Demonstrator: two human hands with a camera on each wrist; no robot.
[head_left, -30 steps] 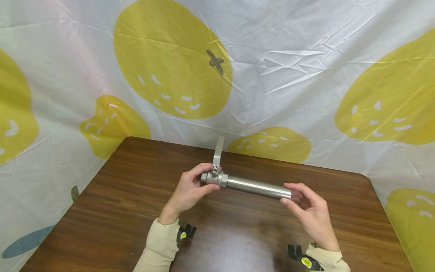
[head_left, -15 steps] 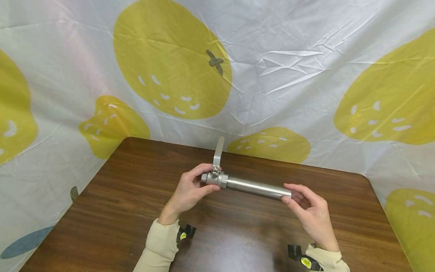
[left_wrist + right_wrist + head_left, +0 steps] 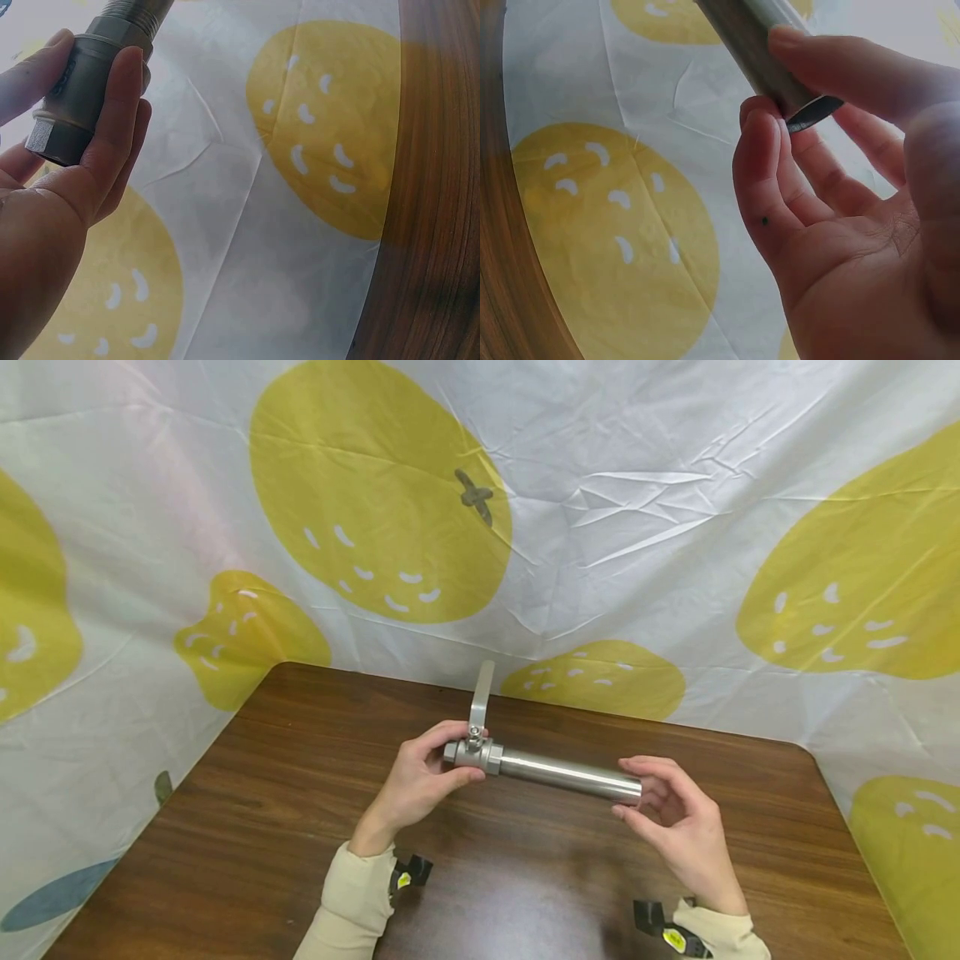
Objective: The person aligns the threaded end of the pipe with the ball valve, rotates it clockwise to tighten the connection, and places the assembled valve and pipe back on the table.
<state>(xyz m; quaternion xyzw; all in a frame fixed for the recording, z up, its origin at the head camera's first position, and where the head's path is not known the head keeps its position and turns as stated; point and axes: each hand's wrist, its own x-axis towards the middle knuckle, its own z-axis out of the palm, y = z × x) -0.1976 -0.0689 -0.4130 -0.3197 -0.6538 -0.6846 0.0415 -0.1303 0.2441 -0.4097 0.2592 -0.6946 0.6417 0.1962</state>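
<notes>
A steel ball valve (image 3: 475,753) with a long flat lever handle (image 3: 482,697) is held above the table, its lever pointing away from the person. My left hand (image 3: 415,777) grips the valve body, thumb in front and fingers behind. A smooth steel pipe (image 3: 570,776) extends to the right from the valve's hex end, tilting slightly down in the head view. Screw threads (image 3: 129,13) show beyond the valve's hex in the left wrist view. Around the pipe's free end, my right hand (image 3: 686,822) curves its thumb and fingers. In the right wrist view its thumb lies along the pipe's open end (image 3: 814,114).
Below the hands spreads a brown wood-grain table (image 3: 315,727) with rounded far corners. A white cloth (image 3: 600,568) with yellow fruit prints hangs behind it and along both sides. Each wrist carries a small black camera mount (image 3: 412,870) by the cream sleeve (image 3: 348,893).
My right thumb and fingers have spread slightly and shifted a little left along the pipe's end. My left hand and the valve look unmoved.
</notes>
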